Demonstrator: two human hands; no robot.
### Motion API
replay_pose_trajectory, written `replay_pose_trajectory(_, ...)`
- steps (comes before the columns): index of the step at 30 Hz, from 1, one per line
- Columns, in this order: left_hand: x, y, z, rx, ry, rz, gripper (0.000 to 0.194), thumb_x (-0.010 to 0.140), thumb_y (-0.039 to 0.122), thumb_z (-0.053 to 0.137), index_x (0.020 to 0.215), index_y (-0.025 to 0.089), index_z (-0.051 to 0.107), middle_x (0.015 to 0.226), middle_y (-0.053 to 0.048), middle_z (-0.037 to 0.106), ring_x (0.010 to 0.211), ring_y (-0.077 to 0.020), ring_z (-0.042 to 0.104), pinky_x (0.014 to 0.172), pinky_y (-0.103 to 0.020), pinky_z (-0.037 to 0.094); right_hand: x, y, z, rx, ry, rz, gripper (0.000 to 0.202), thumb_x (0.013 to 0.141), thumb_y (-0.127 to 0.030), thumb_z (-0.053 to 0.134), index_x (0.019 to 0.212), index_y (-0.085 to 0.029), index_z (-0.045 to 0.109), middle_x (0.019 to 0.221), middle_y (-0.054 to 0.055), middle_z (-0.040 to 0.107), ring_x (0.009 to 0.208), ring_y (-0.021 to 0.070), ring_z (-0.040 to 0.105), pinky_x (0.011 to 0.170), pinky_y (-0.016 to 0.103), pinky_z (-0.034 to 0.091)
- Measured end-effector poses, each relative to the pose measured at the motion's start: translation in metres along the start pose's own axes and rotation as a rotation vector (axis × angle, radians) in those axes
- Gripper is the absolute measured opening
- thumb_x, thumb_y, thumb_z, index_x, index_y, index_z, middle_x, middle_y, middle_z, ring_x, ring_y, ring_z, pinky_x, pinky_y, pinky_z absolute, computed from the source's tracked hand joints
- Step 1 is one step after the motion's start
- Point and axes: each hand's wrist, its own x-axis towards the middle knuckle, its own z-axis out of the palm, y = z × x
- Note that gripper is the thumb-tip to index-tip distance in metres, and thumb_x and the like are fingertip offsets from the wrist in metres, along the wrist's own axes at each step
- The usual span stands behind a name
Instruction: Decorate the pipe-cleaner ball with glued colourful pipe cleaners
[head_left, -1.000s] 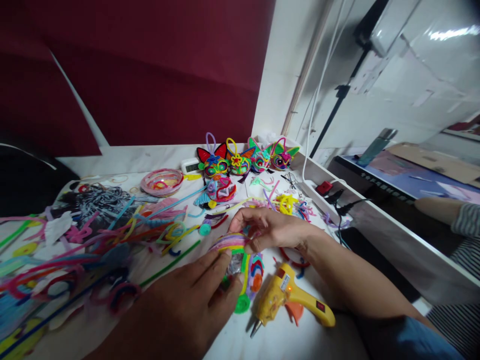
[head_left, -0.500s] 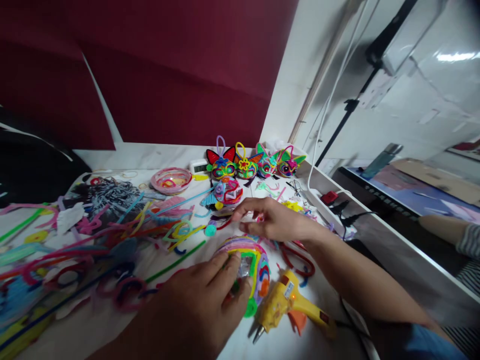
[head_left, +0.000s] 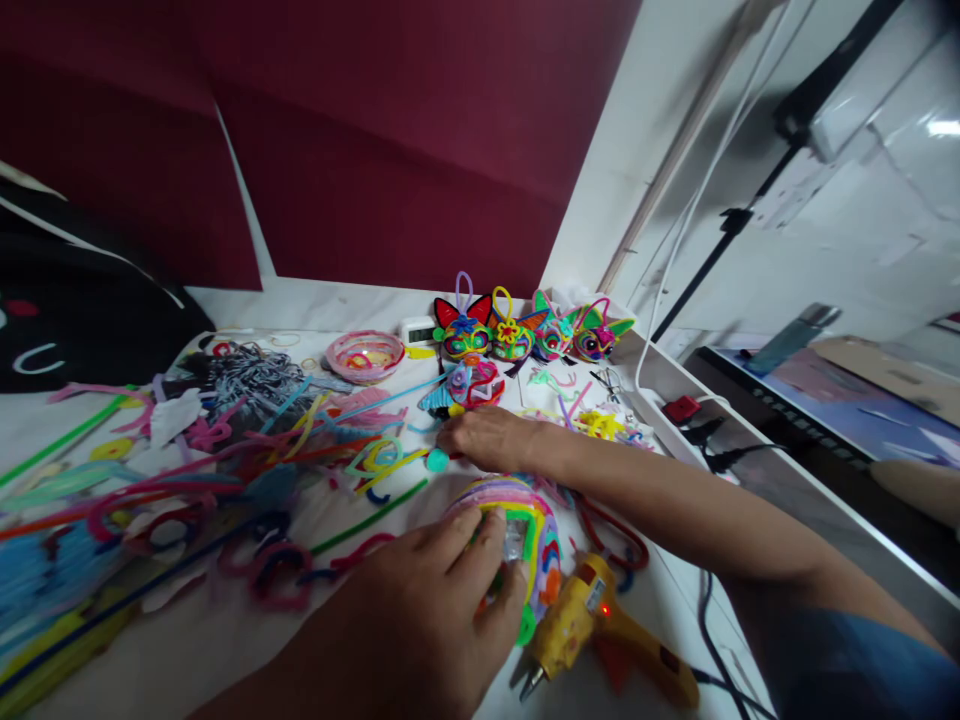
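My left hand (head_left: 442,590) rests over a colourful pipe-cleaner piece (head_left: 541,535) near the front of the table, its fingers on the left part of the piece. Farther back, my right hand (head_left: 484,438) reaches down to the tabletop beside a teal disc (head_left: 437,460); its fingertips are blurred, and whatever lies under them is hidden. Just behind it sits a pink and blue decorated figure (head_left: 474,382). A yellow glue gun (head_left: 574,610) with a lit red light lies right of the piece, its nozzle pointing toward the front.
Loose pipe cleaners (head_left: 180,480) cover the left of the table. A pink bowl (head_left: 365,356) and several eared, looped ornaments (head_left: 466,338) stand at the back. A red plug (head_left: 681,409) and cables lie along the right edge; another person's arm (head_left: 919,488) shows at far right.
My right hand has moved left and down onto the tabletop, and its fingers are no longer visibly spread. My left hand remains on the piece. The whole view has shifted slightly.
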Motion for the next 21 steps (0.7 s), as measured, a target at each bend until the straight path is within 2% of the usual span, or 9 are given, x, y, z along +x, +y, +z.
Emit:
replay_pose_trajectory(3, 0.002, 0.0, 0.004, 0.024, 0.059, 0.0, 0.031, 0.104, 0.02, 0.041, 0.112, 0.017, 0.071, 0.108, -0.013, 0.075, 0.107, -0.0256, 0.069, 0.083, -0.034, 0.057, 0.003, 0.004, 0.002, 0.043, 0.009, -0.009, 0.021, 0.094, -0.003, 0.054, 0.104, -0.013, 0.069, 0.105, 0.016, 0.076, 0.092, 0.0221, 0.07, 0.072, 0.028, 0.046)
replay_pose_trajectory(8, 0.005, 0.0, 0.008, 0.04, 0.161, -0.014, 0.038, 0.106, 0.02, 0.033, 0.106, 0.018, 0.071, 0.104, -0.011, 0.077, 0.1, -0.0236, 0.07, 0.078, -0.033, 0.056, -0.001, 0.013, -0.004, 0.246, 0.067, -0.034, 0.02, 0.08, -0.005, 0.067, 0.099, -0.013, 0.067, 0.094, 0.007, 0.072, 0.08, 0.0169, 0.063, 0.069, 0.025, 0.044)
replay_pose_trajectory(13, 0.002, 0.001, 0.001, 0.002, 0.029, -0.016, 0.032, 0.104, 0.021, 0.041, 0.113, 0.018, 0.071, 0.114, -0.013, 0.075, 0.112, -0.0259, 0.068, 0.086, -0.034, 0.057, -0.007, 0.019, -0.008, 0.544, 0.114, -0.052, 0.024, 0.08, -0.007, 0.06, 0.103, -0.011, 0.064, 0.085, 0.0, 0.066, 0.071, 0.0111, 0.059, 0.063, 0.019, 0.046)
replay_pose_trajectory(16, 0.002, 0.0, -0.002, -0.014, 0.016, -0.017, 0.032, 0.104, 0.021, 0.04, 0.113, 0.018, 0.071, 0.114, -0.013, 0.075, 0.114, -0.0259, 0.068, 0.086, -0.034, 0.058, -0.007, 0.021, -0.005, 0.716, 0.144, -0.07, 0.023, 0.081, -0.01, 0.058, 0.102, -0.011, 0.064, 0.083, -0.001, 0.065, 0.07, 0.0105, 0.059, 0.064, 0.02, 0.048)
replay_pose_trajectory(21, 0.002, -0.002, -0.002, -0.035, -0.014, -0.008, 0.033, 0.104, 0.02, 0.04, 0.119, 0.018, 0.07, 0.117, -0.015, 0.075, 0.114, -0.026, 0.069, 0.087, -0.035, 0.06, -0.016, 0.024, -0.006, 1.039, 0.33, -0.037, 0.026, 0.074, -0.015, 0.066, 0.099, -0.011, 0.068, 0.085, 0.001, 0.066, 0.074, 0.0114, 0.059, 0.07, 0.023, 0.049)
